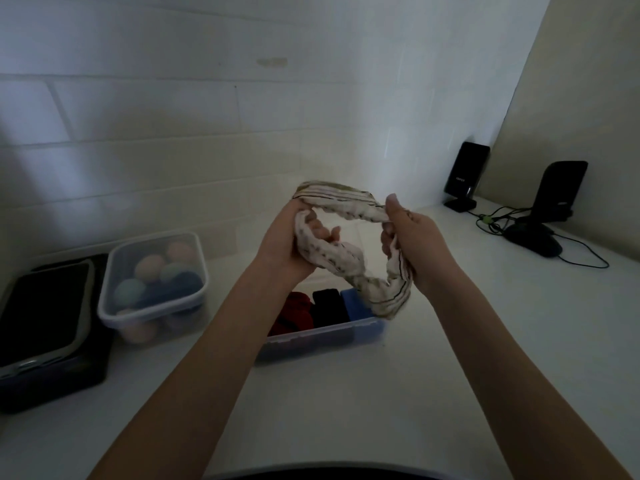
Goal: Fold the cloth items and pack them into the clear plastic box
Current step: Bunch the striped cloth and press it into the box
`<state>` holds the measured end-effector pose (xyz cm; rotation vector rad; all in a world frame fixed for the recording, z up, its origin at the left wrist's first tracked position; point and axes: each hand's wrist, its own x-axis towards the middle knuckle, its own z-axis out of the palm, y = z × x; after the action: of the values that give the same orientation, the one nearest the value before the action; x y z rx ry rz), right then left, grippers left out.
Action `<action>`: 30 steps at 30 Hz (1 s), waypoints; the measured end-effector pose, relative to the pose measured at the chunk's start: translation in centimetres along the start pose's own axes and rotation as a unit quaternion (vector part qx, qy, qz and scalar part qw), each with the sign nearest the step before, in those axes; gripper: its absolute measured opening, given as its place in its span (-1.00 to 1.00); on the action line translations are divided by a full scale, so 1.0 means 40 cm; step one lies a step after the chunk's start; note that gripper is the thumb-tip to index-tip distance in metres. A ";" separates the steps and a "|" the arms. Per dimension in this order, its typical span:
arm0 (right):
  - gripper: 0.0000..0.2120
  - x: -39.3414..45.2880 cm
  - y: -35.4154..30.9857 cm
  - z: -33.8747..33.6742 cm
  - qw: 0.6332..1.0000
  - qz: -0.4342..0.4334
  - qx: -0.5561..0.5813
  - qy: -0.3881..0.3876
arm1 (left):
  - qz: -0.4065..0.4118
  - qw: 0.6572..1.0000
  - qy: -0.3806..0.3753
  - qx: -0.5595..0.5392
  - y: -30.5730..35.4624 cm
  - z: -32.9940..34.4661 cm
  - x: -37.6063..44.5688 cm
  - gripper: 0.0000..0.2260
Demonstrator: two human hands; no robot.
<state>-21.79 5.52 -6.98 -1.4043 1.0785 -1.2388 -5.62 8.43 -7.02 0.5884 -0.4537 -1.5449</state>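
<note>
Both hands hold a cream, dark-striped cloth (349, 244) up above the white surface (450, 358): the left hand (294, 240) is closed on its left part and the right hand (412, 244) is clamped on its right part, thumb up. Just below, the clear plastic box (322, 336) holds folded red (294, 311), black (329, 303) and blue (355, 301) cloths side by side. At left stands a second clear tub of pastel balls (156, 285).

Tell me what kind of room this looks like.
Probably a home desk or work corner, not a laundry room. A white table stands against a white brick-pattern wall, with two small black speakers and cables at the right, and plastic storage boxes at the left.
</note>
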 end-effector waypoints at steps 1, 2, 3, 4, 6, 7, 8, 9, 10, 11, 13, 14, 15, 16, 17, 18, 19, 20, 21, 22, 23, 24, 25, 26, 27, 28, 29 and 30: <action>-0.55 0.001 0.002 -0.005 0.999 0.018 0.025 -0.009 | -0.037 0.996 -0.039 -0.066 0.009 -0.018 0.002 -0.62; -0.57 0.000 0.004 -0.010 0.999 0.023 0.027 -0.030 | -0.070 0.986 -0.092 -0.122 0.017 -0.029 -0.004 -0.69; -0.58 -0.002 0.006 -0.013 0.997 0.024 0.028 -0.065 | -0.075 0.977 -0.133 -0.150 0.023 -0.038 -0.012 -0.80; -0.57 -0.008 0.006 -0.015 0.993 0.026 0.040 -0.110 | -0.054 0.974 -0.156 -0.156 0.027 -0.036 -0.024 -0.83; -0.56 -0.024 0.005 -0.010 0.976 0.033 0.093 -0.192 | 0.001 0.976 -0.138 -0.167 0.033 -0.034 -0.025 -0.56; -0.58 -0.032 0.003 -0.006 0.968 0.027 0.119 -0.220 | 0.035 0.978 -0.119 -0.168 0.035 -0.029 -0.025 -0.46; -0.58 -0.039 -0.001 -0.002 0.961 0.014 0.138 -0.240 | 0.054 0.981 -0.099 -0.158 0.038 -0.017 -0.030 -0.41; -0.57 -0.043 -0.005 0.002 0.956 0.005 0.149 -0.253 | 0.068 0.987 -0.077 -0.126 0.041 -0.008 -0.033 -0.41; -0.56 -0.047 -0.009 0.006 0.953 -0.006 0.150 -0.265 | 0.075 0.993 -0.064 -0.070 0.041 -0.001 -0.032 -0.41; -0.60 -0.052 -0.014 0.009 0.950 -0.014 0.145 -0.276 | 0.084 0.995 -0.054 -0.006 0.040 -0.003 -0.022 -0.40; -0.61 -0.060 -0.025 0.016 0.946 -0.030 0.131 -0.295 | 0.135 0.979 -0.064 0.140 0.034 -0.003 -0.027 -0.29; -0.57 -0.065 -0.031 0.018 0.943 -0.038 0.127 -0.304 | 0.174 0.951 -0.078 0.245 0.031 -0.004 -0.029 -0.20; -0.59 -0.070 -0.037 0.020 0.940 -0.042 0.134 -0.310 | 0.206 0.907 -0.088 0.356 0.027 -0.003 -0.032 -0.17; -0.66 -0.072 -0.042 0.021 0.939 -0.043 0.150 -0.308 | 0.224 0.856 -0.089 0.457 0.025 0.002 -0.038 -0.24; -0.77 -0.073 -0.048 0.022 0.938 -0.043 0.162 -0.302 | 0.231 0.806 -0.094 0.537 0.025 0.005 -0.043 -0.41; -0.85 -0.073 -0.052 0.023 0.937 -0.046 0.167 -0.304 | 0.226 0.761 -0.096 0.601 0.027 0.004 -0.047 -0.63; -0.86 -0.071 -0.053 0.023 0.936 -0.051 0.162 -0.307 | 0.220 0.732 -0.095 0.638 0.028 0.001 -0.046 -0.80; -0.84 -0.068 -0.051 0.023 0.938 -0.059 0.150 -0.308 | 0.220 0.724 -0.087 0.648 0.029 0.001 -0.048 -0.89; -0.84 -0.065 -0.048 0.023 0.942 -0.066 0.136 -0.298 | 0.228 0.731 -0.072 0.639 0.029 -0.008 -0.039 -0.94; -0.84 -0.060 -0.043 0.023 0.951 -0.067 0.123 -0.276 | 0.225 0.764 -0.050 0.603 0.027 -0.012 -0.038 -0.92; -0.85 -0.058 -0.044 0.025 0.962 -0.066 0.108 -0.243 | 0.203 0.819 -0.033 0.536 0.027 -0.018 -0.032 -0.94; -0.88 -0.053 -0.042 0.026 0.973 -0.062 0.087 -0.205 | 0.172 0.882 -0.039 0.436 0.029 -0.014 -0.035 -0.93; -0.91 -0.049 -0.043 0.026 0.981 -0.057 0.064 -0.174 | 0.134 0.933 -0.057 0.330 0.031 -0.014 -0.041 -0.85; -0.91 -0.046 -0.042 0.027 0.985 -0.050 0.042 -0.160 | 0.103 0.961 -0.091 0.241 0.033 -0.018 -0.048 -0.82; -0.89 -0.046 -0.042 0.028 0.986 -0.039 0.028 -0.163 | 0.083 0.971 -0.130 0.182 0.032 -0.024 -0.057 -0.81; -0.86 -0.047 -0.041 0.032 0.984 -0.028 0.022 -0.176 | 0.059 0.973 -0.170 0.147 0.032 -0.028 -0.067 -0.84; -0.83 -0.050 -0.042 0.038 0.981 -0.019 0.023 -0.192 | 0.027 0.970 -0.209 0.123 0.031 -0.028 -0.075 -0.88; -0.80 -0.051 -0.040 0.044 0.979 -0.011 0.024 -0.203 | -0.010 0.965 -0.243 0.103 0.029 -0.028 -0.080 -0.90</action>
<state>-20.19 7.98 -5.81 -1.5509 0.7482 -0.9297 -3.99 11.63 -6.89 0.3660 -0.9937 -1.6717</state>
